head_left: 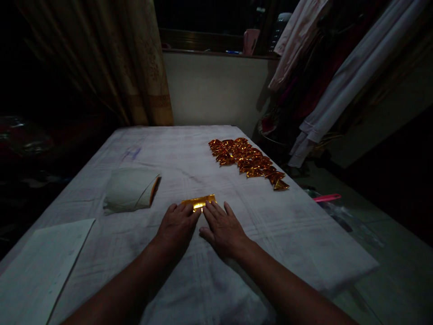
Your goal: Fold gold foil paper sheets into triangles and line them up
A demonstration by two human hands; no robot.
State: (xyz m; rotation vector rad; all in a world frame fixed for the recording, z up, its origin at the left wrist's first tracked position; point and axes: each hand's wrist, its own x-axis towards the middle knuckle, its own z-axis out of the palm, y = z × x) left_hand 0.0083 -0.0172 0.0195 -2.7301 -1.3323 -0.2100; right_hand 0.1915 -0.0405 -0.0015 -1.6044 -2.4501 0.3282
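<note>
Gold foil strip (pixel 199 201) is lying flat on the tabletop (pixel 189 162), and both hands are pressing on its near edge: the left hand (pixel 176 225) and the right hand (pixel 223 228) are resting palm-down, fingers (pixel 216 211) held together and flat, pinching nothing. Beyond the strip to the right, a heap of folded gold pieces (pixel 248 162) is suggesting many are finished, while this one is looking partly folded. Left of the strip a curled paper roll (pixel 130 189) is lying on the white cloth; a curtain (pixel 111 63) and hanging clothes (pixel 324 67) are framing the dim room.
</note>
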